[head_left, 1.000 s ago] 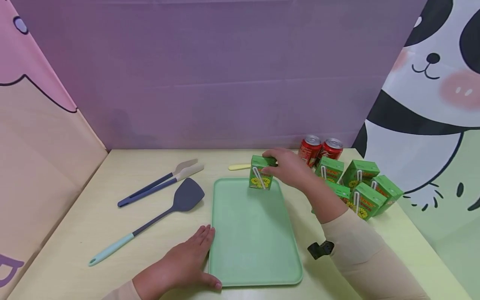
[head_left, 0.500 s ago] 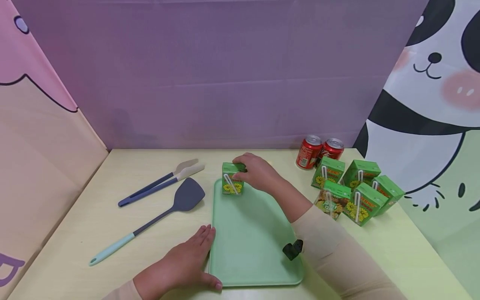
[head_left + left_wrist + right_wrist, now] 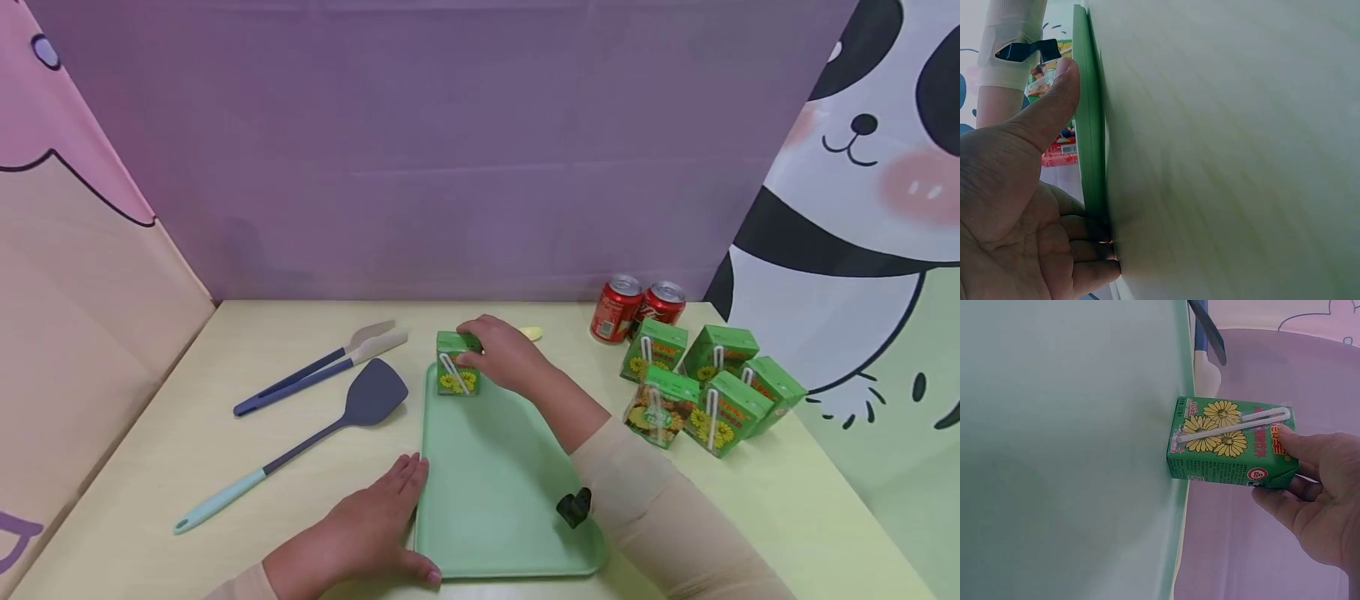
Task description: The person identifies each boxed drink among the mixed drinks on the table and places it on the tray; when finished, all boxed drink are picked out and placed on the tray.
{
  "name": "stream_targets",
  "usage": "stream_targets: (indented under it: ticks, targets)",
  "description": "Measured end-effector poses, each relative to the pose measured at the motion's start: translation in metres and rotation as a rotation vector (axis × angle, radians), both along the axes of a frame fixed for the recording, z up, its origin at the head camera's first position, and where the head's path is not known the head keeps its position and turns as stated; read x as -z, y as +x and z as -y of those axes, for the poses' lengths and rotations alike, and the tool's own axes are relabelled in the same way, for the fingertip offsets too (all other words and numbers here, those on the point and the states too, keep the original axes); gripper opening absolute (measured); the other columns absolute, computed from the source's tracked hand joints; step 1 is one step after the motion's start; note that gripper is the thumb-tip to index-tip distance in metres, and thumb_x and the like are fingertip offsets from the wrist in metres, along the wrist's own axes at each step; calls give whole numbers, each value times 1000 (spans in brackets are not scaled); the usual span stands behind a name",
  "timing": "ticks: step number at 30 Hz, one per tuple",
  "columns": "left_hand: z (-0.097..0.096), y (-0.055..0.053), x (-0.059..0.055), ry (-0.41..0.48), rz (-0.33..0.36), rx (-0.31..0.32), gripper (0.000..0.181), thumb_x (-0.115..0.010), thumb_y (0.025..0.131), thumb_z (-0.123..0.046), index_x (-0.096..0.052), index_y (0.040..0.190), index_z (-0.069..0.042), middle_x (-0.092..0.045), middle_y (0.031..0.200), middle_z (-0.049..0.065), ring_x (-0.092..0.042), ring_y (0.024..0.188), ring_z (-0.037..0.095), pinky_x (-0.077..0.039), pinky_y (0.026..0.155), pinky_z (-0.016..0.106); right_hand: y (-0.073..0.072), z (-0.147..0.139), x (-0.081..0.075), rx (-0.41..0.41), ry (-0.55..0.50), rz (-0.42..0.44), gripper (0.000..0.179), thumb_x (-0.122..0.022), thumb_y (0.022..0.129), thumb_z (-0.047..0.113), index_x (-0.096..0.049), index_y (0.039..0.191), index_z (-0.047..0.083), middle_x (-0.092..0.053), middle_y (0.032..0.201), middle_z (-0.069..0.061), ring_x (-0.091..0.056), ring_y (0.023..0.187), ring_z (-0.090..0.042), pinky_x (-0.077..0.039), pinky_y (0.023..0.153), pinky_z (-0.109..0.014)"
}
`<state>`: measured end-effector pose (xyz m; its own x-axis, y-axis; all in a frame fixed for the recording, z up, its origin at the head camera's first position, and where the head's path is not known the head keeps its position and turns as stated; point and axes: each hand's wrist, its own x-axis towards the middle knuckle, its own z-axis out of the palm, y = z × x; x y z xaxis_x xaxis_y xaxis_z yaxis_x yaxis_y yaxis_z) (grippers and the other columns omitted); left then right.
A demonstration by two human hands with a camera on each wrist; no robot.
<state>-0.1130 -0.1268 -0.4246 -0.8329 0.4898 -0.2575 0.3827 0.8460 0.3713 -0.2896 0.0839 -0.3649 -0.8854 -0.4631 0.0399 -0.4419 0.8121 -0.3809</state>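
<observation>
Green juice carton (image 3: 453,367), and what I'd look at is how it sits relative to the grip: upright, long axis vertical, base down by the far-left corner of the pale green tray (image 3: 502,492). Right hand (image 3: 504,350) has it pinched at the upper end, thumb near the top of the front face, other fingers round the side and back (partly hidden, so I can't tell exactly where every fingertip is). So the carton's body lies below and to the left of the grip, with the forearm coming in from the right. White straw (image 3: 1235,426) slants across the front.

Is it actually resting on the tray? The right wrist view puts the base right at the surface, close to the edge, but I can't tell if the weight is down. IMO base-to-tray is the relation everything hinges on here.

Left hand (image 3: 367,525) is way down at the near end, fingers fairly straight against the tray's left edge, pinching nothing that I can see. Right is obviously the nearer hand; left is well apart from the carton.

Around them: 5 more cartons (image 3: 727,412) to the right, 2 red cans (image 3: 617,312) behind those, spatula (image 3: 375,393) and tongs (image 3: 300,386) off left.
</observation>
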Motion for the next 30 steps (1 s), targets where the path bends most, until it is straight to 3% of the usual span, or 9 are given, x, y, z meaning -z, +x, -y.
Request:
stream_targets:
  ticks: [4, 10, 17, 22, 30]
  targets:
    - [0, 0, 1, 1, 1, 3, 130, -73, 63, -76, -21, 155, -2, -19, 163, 16, -18, 150, 33, -36, 111, 52, 2, -2, -2, -4, 14, 15, 57, -65, 94, 38, -49, 143, 15, -53, 139, -4, -53, 124, -22, -45, 104, -42]
    - [-1, 1, 0, 3, -5, 3, 129, -73, 63, -76, -21, 156, -2, -19, 163, 16, -17, 151, 32, -35, 112, 52, 5, -23, -10, -12, 10, 59, 77, -66, 90, 50, -35, 153, 20, -37, 155, -7, -40, 140, -27, -38, 111, -50]
    - [0, 1, -1, -16, -9, 16, 128, -73, 64, -75, -22, 155, 0, -20, 162, 18, -18, 150, 33, -36, 112, 51, 19, -65, -28, 4, -20, 32, 71, -65, 90, 51, -41, 149, 19, -42, 151, -7, -48, 132, -28, -42, 106, -52]
    - [0, 0, -1, -34, -1, 30, 128, -71, 65, -76, -20, 155, 0, -19, 162, 18, -17, 151, 33, -35, 113, 51, 38, -107, -41, 84, -22, 33, 70, -65, 91, 50, -42, 148, 18, -46, 148, -10, -50, 130, -32, -44, 102, -55]
    - [0, 0, -3, -40, -2, 28, 127, -72, 66, -75, -21, 155, 0, -19, 162, 18, -17, 150, 33, -34, 113, 51, 61, -161, -47, 174, 168, 31, 81, -66, 88, 55, -39, 149, 10, -42, 150, -20, -35, 139, -42, -35, 107, -62]
